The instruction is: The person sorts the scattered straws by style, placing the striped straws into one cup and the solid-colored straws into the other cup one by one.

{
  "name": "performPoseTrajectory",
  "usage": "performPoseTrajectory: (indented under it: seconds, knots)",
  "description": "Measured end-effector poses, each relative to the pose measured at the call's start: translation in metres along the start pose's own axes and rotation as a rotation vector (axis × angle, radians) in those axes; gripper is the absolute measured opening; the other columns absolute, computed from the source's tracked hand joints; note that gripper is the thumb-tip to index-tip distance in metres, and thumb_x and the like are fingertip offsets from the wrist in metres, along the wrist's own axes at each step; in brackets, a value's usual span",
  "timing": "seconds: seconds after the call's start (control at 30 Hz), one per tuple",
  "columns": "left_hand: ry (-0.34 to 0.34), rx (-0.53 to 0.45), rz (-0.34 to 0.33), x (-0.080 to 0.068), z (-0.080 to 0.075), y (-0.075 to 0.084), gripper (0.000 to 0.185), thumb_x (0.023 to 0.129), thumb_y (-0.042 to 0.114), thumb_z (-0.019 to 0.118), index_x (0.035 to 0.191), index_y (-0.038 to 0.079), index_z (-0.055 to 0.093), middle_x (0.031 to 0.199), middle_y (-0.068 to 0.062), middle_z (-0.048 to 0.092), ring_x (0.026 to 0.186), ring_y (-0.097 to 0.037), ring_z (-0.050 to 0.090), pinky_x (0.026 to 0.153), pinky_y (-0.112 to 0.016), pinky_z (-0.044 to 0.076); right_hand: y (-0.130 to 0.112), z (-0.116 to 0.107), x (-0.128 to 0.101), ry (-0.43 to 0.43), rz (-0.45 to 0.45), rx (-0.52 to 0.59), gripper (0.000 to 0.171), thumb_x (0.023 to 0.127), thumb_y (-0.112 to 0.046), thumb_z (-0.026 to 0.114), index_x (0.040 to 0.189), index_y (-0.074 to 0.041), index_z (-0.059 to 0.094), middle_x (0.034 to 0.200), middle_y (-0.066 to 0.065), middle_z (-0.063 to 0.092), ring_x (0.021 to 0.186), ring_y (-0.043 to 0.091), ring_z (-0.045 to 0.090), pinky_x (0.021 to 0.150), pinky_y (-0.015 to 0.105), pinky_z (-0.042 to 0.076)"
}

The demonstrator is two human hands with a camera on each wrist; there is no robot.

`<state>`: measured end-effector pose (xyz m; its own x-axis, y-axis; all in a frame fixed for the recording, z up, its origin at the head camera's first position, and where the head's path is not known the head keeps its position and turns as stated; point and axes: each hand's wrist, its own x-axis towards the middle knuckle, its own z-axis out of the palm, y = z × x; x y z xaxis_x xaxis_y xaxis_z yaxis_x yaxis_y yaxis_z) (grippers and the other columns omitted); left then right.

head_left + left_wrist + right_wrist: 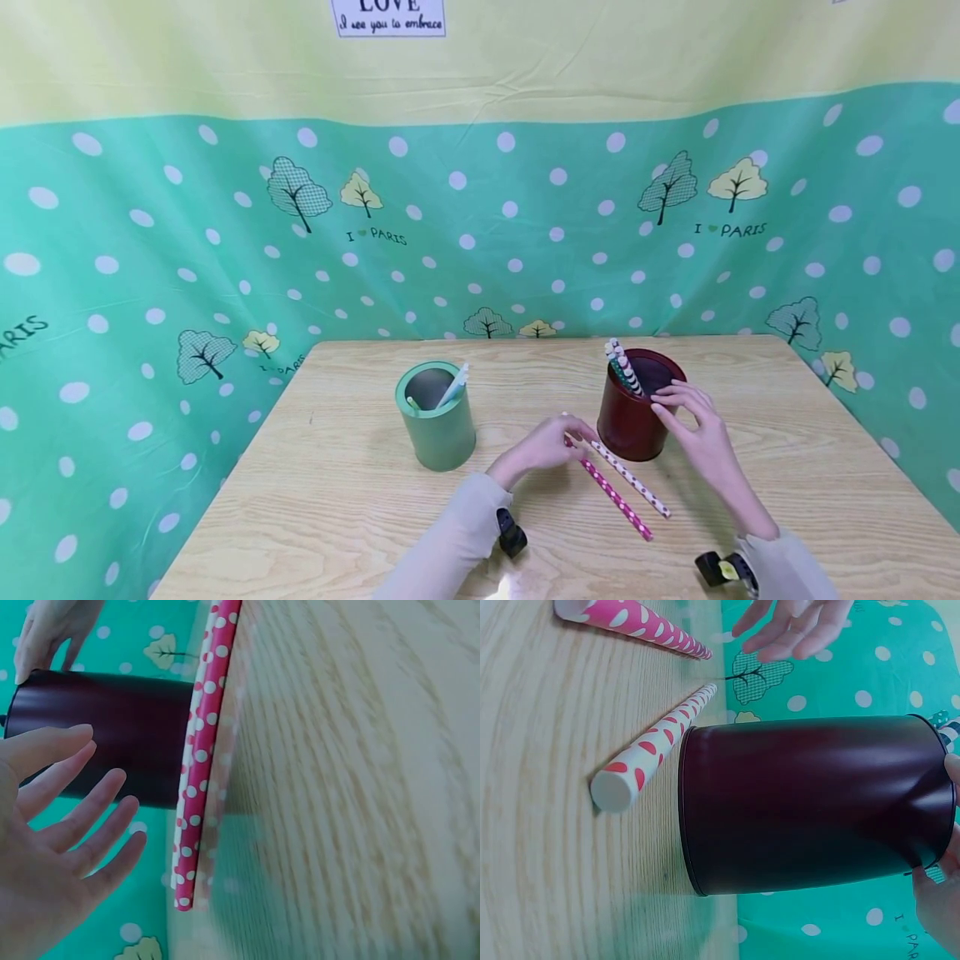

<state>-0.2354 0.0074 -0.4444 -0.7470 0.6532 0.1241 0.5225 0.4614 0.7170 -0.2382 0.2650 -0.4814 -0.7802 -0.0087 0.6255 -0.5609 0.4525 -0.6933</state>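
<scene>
My left hand (pixel 551 442) hovers over the table with spread, relaxed fingers and nothing in its grasp. Near its fingertips lies a pink stick with white dots (pixel 615 500). Beside that is a white stick with red dots (pixel 633 479); the two lie apart, roughly parallel. My right hand (pixel 701 425) holds the rim of a dark red cylindrical holder (pixel 633 429), thumb and fingers about its edge. Several patterned sticks (pixel 624 367) lean inside this upright holder. In the right wrist view, part of the right hand (pixel 941 900) is cut off.
A green cylindrical holder (pixel 442 433) with a few pale sticks (pixel 453 385) stands to the left on the wooden table (pixel 300 517). Behind the table hangs a green and yellow printed cloth (pixel 510 208). Each wrist carries a small black camera (pixel 512 533).
</scene>
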Motion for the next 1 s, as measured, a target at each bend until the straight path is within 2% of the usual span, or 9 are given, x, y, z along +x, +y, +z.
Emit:
performPoseTrajectory:
  seconds: [0.07,0.2,0.23,0.37,0.5,0.63,0.8,0.93,1.0]
  knots:
    - [-0.014,0.019,0.008,0.0,0.0,-0.001,0.022,0.077,0.002,0.063,0.099,0.005,0.065,0.096,-0.002,0.064,0.088,-0.014,0.056,0.074,-0.02,0.045,-0.005,-0.001,0.0,-0.004,0.01,-0.008,0.019,0.079,-0.015,0.065,0.099,-0.016,0.066,0.106,-0.002,0.058,0.121,0.014,0.035,0.104,0.027,0.016]
    - [-0.054,0.031,0.022,0.001,0.002,-0.003,0.021,0.077,0.002,0.064,0.098,0.005,0.066,0.097,-0.002,0.064,0.089,-0.012,0.056,0.076,-0.02,0.046,0.005,0.002,-0.001,0.014,0.025,-0.087,0.017,0.081,-0.02,0.064,0.098,-0.021,0.065,0.105,-0.006,0.058,0.118,0.01,0.036,0.101,0.022,0.02]
    - [-0.065,0.039,0.029,0.001,0.003,-0.004,0.021,0.077,0.003,0.064,0.098,0.005,0.066,0.097,-0.002,0.064,0.088,-0.011,0.056,0.075,-0.02,0.046,0.002,0.001,-0.001,0.009,0.016,-0.049,0.018,0.08,-0.018,0.065,0.098,-0.018,0.066,0.106,-0.003,0.058,0.12,0.013,0.035,0.103,0.024,0.018]
    - [-0.112,0.034,0.022,0.002,0.005,-0.005,0.021,0.076,0.003,0.066,0.097,0.005,0.066,0.096,-0.004,0.064,0.083,-0.01,0.058,0.073,-0.018,0.045,0.008,0.002,-0.002,0.013,0.0,-0.036,0.019,0.079,-0.017,0.066,0.099,-0.018,0.066,0.106,-0.003,0.058,0.121,0.013,0.034,0.103,0.024,0.017]
    - [-0.144,0.079,0.022,0.002,0.007,-0.005,0.021,0.076,0.004,0.067,0.096,0.005,0.066,0.094,-0.003,0.065,0.082,-0.008,0.058,0.073,-0.014,0.043,0.018,0.003,-0.002,0.015,-0.004,-0.039,0.02,0.079,-0.018,0.066,0.099,-0.019,0.066,0.106,-0.003,0.059,0.121,0.013,0.034,0.103,0.025,0.017]
    - [-0.158,0.138,0.043,0.003,0.008,-0.004,0.02,0.076,0.006,0.067,0.095,0.006,0.067,0.093,-0.002,0.066,0.083,-0.007,0.056,0.073,-0.012,0.041,0.031,0.005,-0.003,0.031,0.01,-0.061,0.02,0.08,-0.016,0.065,0.099,-0.021,0.065,0.106,-0.004,0.058,0.12,0.011,0.034,0.103,0.024,0.017]
    - [-0.167,0.156,0.058,0.005,0.01,-0.004,0.019,0.074,0.003,0.067,0.093,0.006,0.068,0.09,-0.001,0.066,0.082,-0.006,0.056,0.074,-0.012,0.04,0.045,0.007,-0.005,0.046,0.023,-0.105,0.021,0.079,-0.014,0.066,0.099,-0.023,0.065,0.106,-0.004,0.058,0.119,0.013,0.036,0.101,0.023,0.02]
    - [-0.178,0.164,0.061,0.006,0.013,-0.005,0.018,0.074,0.002,0.067,0.092,0.005,0.068,0.089,-0.002,0.066,0.082,-0.006,0.057,0.074,-0.011,0.04,0.04,0.007,-0.004,0.054,0.004,-0.112,0.021,0.079,-0.016,0.066,0.098,-0.024,0.065,0.105,-0.006,0.058,0.118,0.012,0.036,0.1,0.022,0.021]
    - [-0.185,0.154,0.05,0.007,0.014,-0.005,0.018,0.074,0.002,0.067,0.092,0.004,0.068,0.089,-0.002,0.066,0.081,-0.005,0.057,0.074,-0.01,0.039,0.025,0.005,-0.002,0.046,-0.002,-0.086,0.019,0.08,-0.016,0.065,0.098,-0.022,0.066,0.105,-0.005,0.058,0.118,0.012,0.036,0.101,0.024,0.02]
